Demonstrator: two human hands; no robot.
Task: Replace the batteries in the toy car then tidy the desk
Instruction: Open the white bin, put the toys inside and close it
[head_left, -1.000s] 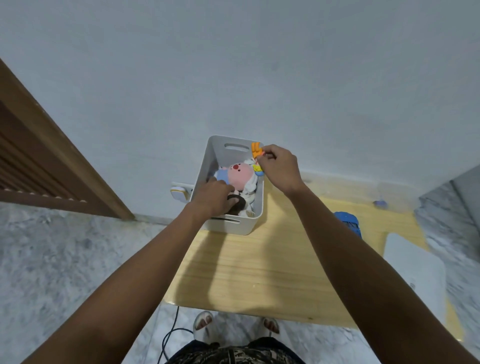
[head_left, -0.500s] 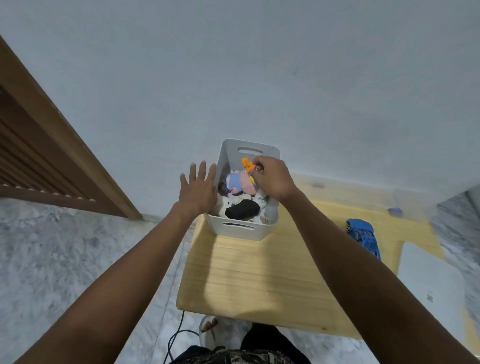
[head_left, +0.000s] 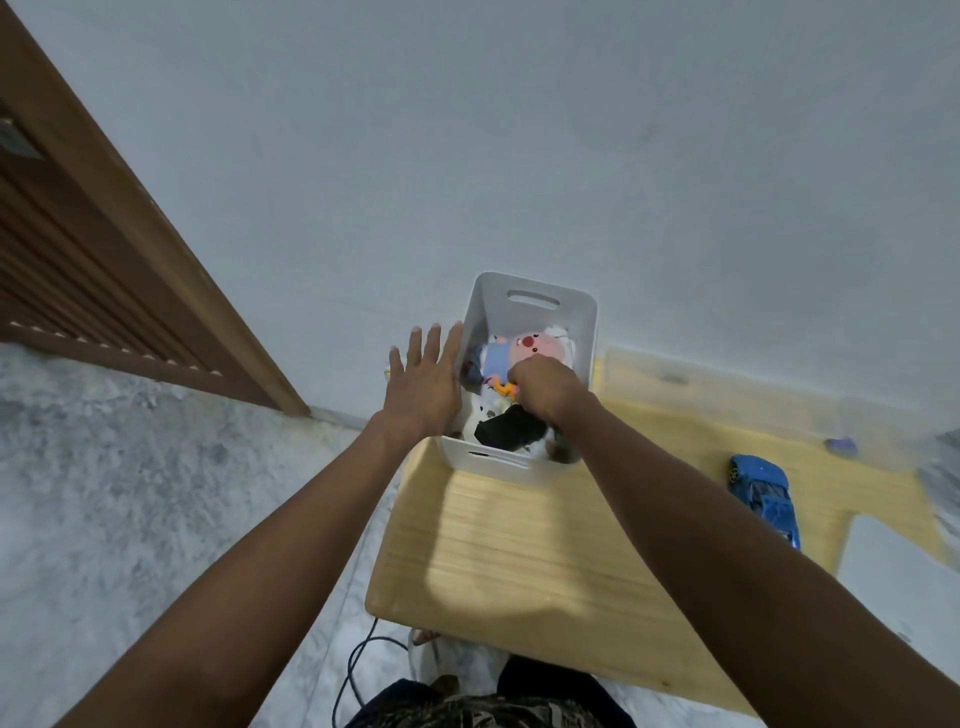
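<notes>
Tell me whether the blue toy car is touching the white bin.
Apart. The head view shows bare wooden desk between the blue toy car and the white bin.

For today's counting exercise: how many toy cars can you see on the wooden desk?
1. The blue toy car lies on the desk at its right side, apart from the white bin. Others could be hidden among the toys inside the bin.
</notes>
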